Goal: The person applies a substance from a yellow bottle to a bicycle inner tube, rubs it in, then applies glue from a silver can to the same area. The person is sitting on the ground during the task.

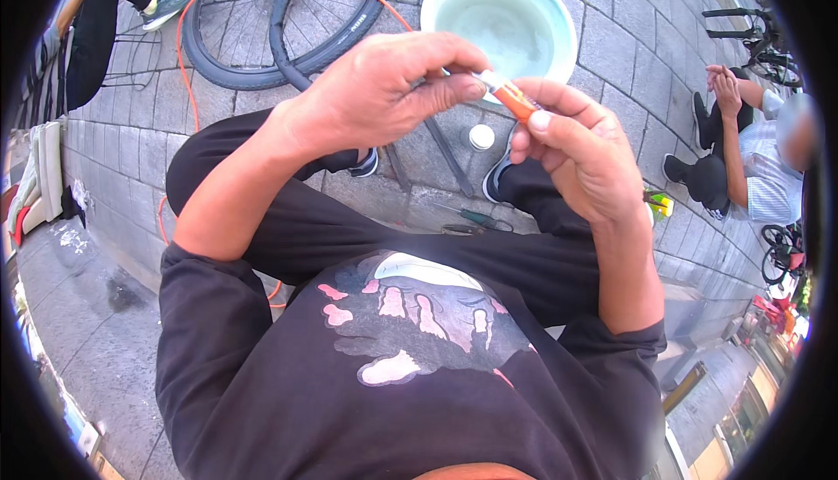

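Note:
A small orange tube (pixel 517 102) with a silvery neck is held up in front of me, tilted. My right hand (pixel 582 136) grips its body between thumb and fingers. At the neck end, the thumb and forefinger of my left hand (pixel 386 90) pinch the tip; whether a cap sits there is hidden by the fingers. Below the hands, a white round lidded container (pixel 481 138) stands on the paving. Beside it lies a flat black rubber strip (pixel 448 159), partly hidden by my left hand.
A pale green basin (pixel 564 41) of water stands ahead. Left of it lie a spoked bicycle wheel (pixel 229 77) and an orange hose (pixel 180 48). A green-handled screwdriver (pixel 478 217) is near my legs. One person (pixel 772 185) sits right; another person's leg (pixel 98 28) is left.

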`<state>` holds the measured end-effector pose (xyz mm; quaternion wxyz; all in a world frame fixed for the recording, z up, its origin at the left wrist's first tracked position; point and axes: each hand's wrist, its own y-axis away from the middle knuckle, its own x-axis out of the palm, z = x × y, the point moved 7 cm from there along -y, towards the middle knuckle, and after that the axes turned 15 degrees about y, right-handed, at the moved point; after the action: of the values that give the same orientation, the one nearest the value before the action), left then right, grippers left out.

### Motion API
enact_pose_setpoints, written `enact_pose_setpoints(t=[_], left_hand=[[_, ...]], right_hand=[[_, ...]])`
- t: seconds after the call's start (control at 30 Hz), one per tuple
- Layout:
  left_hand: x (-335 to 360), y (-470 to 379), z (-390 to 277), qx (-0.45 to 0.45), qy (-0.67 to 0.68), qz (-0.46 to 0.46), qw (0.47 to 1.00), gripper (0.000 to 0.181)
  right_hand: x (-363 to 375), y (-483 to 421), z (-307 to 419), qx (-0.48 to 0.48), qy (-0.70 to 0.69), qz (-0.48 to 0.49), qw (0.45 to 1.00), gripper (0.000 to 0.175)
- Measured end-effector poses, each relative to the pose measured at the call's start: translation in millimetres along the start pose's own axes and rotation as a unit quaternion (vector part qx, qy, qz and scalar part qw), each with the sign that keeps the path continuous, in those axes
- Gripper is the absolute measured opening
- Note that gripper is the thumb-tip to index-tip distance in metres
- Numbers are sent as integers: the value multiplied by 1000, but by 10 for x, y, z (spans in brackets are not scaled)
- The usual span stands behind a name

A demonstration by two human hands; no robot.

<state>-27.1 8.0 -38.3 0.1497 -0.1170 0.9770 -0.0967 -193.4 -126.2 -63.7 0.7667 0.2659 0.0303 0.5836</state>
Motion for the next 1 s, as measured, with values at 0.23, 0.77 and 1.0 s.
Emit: enact_pose_setpoints(t=[0.23,0.77,1.0], left_hand=[[168,89,-149,23,-69,71,995,22],[375,103,-216,41,-71,185,979,16],[405,140,112,-203,267,50,941,48]], right_hand=[[131,-4,-71,32,102,38,994,36],[166,188,-159,64,203,163,963,39],[260,191,72,-144,432,16,890,34]])
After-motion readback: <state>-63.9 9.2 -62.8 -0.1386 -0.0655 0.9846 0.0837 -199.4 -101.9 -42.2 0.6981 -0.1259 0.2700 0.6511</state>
